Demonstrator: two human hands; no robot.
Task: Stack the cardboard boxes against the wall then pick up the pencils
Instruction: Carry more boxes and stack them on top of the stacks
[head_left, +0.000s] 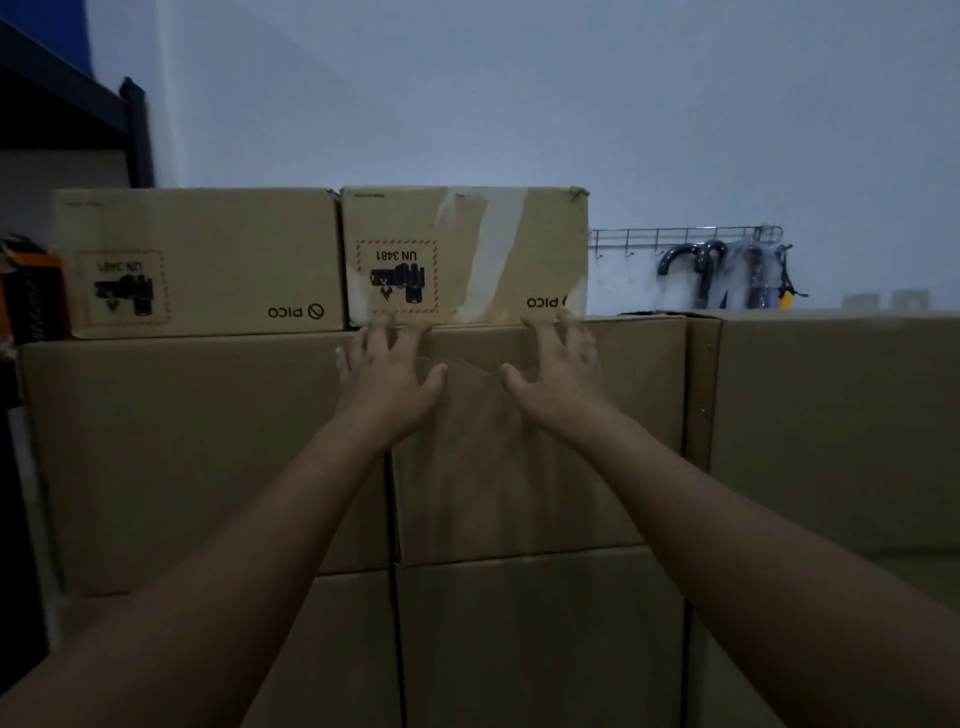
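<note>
Saw bare left hand at mid-frame | bare right hand mid-frame | bare forearms filled lower corners

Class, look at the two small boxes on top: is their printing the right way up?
No, the left box and the right box both show their lettering upside down.

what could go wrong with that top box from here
Left hand and right hand touch only the bottom front edge of the taped box with fingertips; a push might tip or skew it.
It straddles the seam between two lower boxes, so it may rock.
It sits tight beside the other PICO box and could nudge it.
</note>
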